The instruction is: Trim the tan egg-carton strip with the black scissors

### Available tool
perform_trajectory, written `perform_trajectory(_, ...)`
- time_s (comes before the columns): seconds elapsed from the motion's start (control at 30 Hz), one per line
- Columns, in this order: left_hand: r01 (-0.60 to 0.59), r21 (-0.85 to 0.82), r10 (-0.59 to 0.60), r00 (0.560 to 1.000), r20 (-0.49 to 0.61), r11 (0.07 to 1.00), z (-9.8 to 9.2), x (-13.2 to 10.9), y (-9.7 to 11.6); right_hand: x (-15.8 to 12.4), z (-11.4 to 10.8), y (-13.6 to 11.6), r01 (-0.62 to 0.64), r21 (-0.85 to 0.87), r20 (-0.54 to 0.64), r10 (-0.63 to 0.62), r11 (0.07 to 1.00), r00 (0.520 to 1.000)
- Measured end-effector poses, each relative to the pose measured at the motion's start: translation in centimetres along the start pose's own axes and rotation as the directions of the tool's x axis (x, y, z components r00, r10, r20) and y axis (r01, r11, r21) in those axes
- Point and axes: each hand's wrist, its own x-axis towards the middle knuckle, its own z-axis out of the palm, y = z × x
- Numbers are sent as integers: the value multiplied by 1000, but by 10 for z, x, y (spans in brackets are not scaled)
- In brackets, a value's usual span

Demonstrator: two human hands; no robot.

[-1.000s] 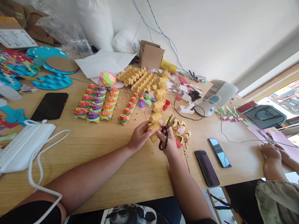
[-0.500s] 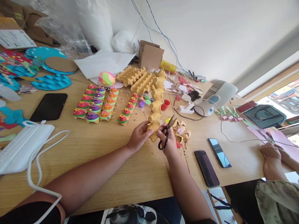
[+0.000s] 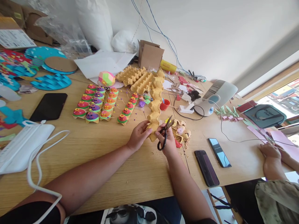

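Holding seems the step, left hand (image 3: 137, 136) gripping the egg-box strip (image 3: 154, 104), right hand (image 3: 170, 144) gripping scissors (image 3: 166, 127) beside it; snipping would need them turned inward.

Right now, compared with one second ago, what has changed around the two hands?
The far end of the egg-carton strip has swung slightly left, uncovering more of the red cup. Nothing was taken or let go: the left hand keeps its grip on the strip, and the right hand still holds the scissors. The painted carton rows stayed in place.
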Motion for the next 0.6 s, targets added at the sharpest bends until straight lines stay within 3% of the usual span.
perform_trajectory(0.37,-12,-12,12,1000,0,1000,-2,1,0,3,0,0,5,56,-43,-3,998,999)
perform_trajectory(0.6,-47,10,47,999,-23,999,-1,1,2,1,2,-1,-30,44,7,29,999,1000)
